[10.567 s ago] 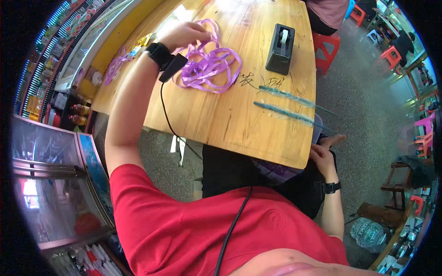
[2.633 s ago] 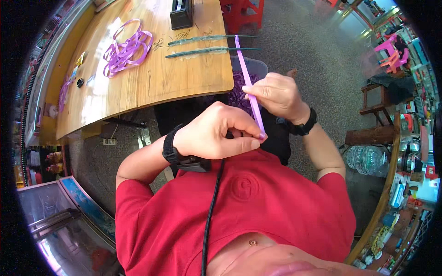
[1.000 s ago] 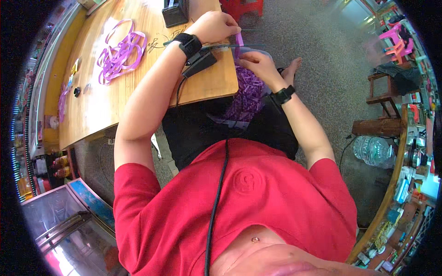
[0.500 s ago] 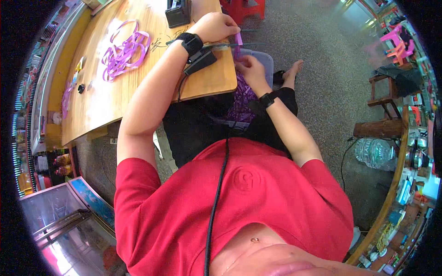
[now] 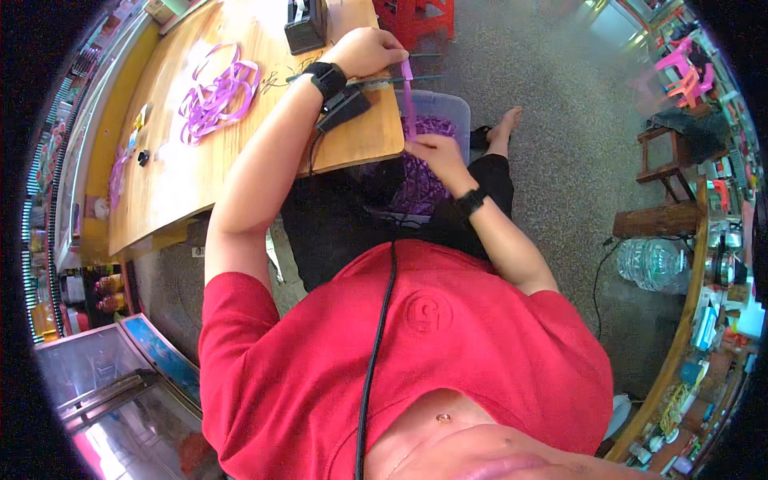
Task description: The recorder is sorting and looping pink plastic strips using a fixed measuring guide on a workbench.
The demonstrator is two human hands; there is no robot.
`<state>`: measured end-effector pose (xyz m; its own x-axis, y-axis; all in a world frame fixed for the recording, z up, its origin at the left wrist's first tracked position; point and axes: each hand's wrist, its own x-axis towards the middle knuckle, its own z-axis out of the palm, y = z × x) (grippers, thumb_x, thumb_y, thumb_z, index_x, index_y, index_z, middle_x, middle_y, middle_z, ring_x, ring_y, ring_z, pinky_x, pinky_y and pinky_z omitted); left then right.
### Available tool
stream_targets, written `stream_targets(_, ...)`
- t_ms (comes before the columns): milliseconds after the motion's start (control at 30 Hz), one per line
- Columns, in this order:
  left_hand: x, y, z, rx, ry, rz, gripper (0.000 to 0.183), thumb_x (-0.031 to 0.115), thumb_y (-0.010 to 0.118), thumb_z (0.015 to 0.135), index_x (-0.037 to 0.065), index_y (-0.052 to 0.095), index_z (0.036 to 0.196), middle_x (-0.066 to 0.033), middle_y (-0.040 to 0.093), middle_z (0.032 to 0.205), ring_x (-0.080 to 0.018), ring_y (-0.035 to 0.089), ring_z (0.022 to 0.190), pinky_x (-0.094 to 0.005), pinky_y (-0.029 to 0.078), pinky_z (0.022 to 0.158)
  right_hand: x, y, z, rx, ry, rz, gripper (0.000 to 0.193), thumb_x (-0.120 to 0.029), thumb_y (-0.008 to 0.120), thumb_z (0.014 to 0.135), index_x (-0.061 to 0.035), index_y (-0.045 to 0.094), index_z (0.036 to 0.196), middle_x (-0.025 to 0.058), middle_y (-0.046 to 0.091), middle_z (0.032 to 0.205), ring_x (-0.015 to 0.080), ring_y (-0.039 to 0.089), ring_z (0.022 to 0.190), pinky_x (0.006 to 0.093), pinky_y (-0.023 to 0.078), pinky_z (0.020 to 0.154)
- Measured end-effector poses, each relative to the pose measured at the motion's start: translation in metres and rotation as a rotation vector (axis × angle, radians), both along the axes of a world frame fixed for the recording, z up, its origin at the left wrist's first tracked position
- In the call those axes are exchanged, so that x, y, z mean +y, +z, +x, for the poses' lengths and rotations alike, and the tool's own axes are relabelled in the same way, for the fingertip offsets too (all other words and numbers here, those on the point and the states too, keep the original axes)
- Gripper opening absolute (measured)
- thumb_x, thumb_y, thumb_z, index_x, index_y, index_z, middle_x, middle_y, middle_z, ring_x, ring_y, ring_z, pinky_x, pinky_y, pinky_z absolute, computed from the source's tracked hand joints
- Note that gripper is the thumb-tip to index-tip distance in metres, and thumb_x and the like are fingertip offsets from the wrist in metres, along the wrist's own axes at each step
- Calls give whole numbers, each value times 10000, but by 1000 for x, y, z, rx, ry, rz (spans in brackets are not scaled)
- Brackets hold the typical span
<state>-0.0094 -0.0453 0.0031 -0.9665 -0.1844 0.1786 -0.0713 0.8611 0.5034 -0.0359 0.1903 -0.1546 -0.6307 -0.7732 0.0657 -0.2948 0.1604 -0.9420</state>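
Note:
My left hand is past the table's right edge, its thumb and fingertips pinched on the upper end of a narrow purple ribbon. Lower down, my right hand pinches the same ribbon by the table corner, so the strip runs taut between both hands. Two thin dark-green rods stick out from the table edge beside the ribbon. Below my right hand stands a translucent plastic bin holding a heap of purple ribbon. A loose pile of lighter purple ribbon lies on the wooden table.
On the table are a black box-shaped holder and a black wedge-shaped piece by my left wrist. A red plastic stool stands beyond. To the right are a wooden stool, a large clear bottle and crowded shelves.
My right hand has moved down, away from the left, and a longer stretch of ribbon shows between them. The left hand has shifted slightly left and up.

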Motion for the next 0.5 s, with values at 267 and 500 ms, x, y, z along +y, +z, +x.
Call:
stream_targets(267, 11, 12, -1, -56, 44, -71, 319, 394, 654, 857, 114, 758, 972, -150, 720, 900, -320, 683, 849, -393, 527, 821, 56, 57, 39, -477, 123, -164, 263, -149, 649, 942, -11, 681, 1163, -68, 525, 674, 27, 413, 555, 196, 315, 496)
stream_targets(500, 6, 7, -2, -23, 4, -67, 321, 399, 652, 860, 116, 761, 967, -155, 719, 906, -323, 683, 861, -394, 524, 827, 61, 95, 44, -393, 197, -207, 283, -142, 651, 941, -15, 669, 1193, -60, 545, 710, 27, 427, 578, 189, 332, 516)
